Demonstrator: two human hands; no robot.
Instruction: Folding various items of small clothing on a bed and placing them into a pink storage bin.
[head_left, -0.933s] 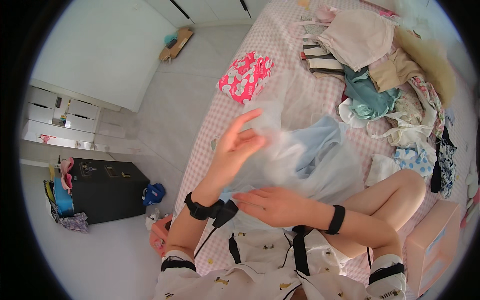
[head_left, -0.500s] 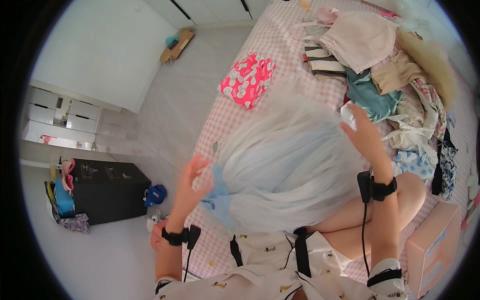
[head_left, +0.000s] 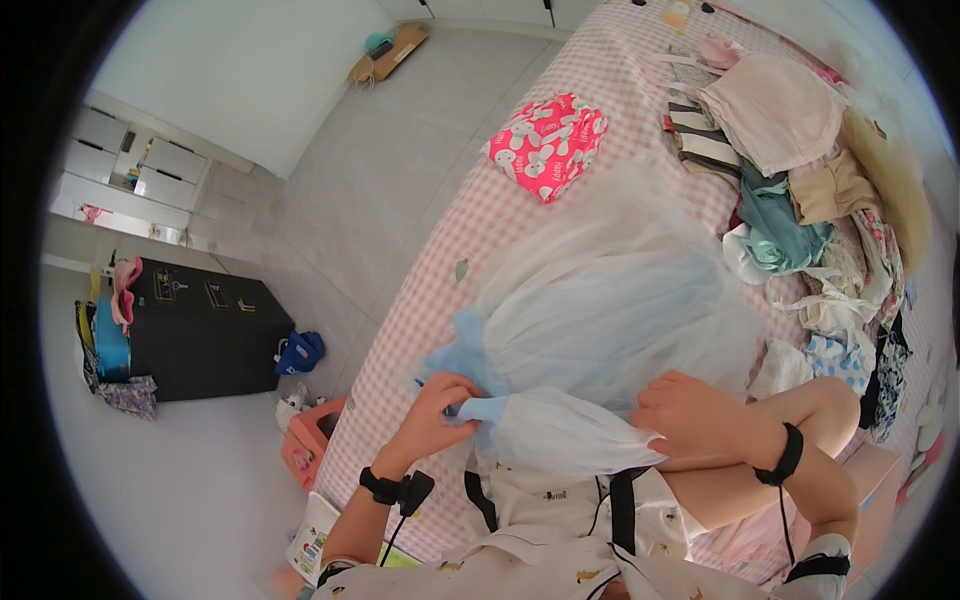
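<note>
A pale blue dress with a white tulle skirt lies spread across the bed in front of me, its blue bodice toward the left. My left hand has its fingers closed around the blue top part near the bodice. Down by my lap, my right hand pinches the near edge of the white tulle, its knuckles turned up. Between the two hands a fold of the skirt is drawn fairly taut. The fingertips of my right hand are partly hidden.
A folded pink rabbit-print cloth lies beyond the dress. Piled clothes cover the bed's far right. A pink gingham sheet ends at the left edge. Below stand a black cabinet and a coral bin.
Both hands came down from the air and took hold of the dress, left at the blue top, right at the tulle edge. The whole view has shifted slightly.
</note>
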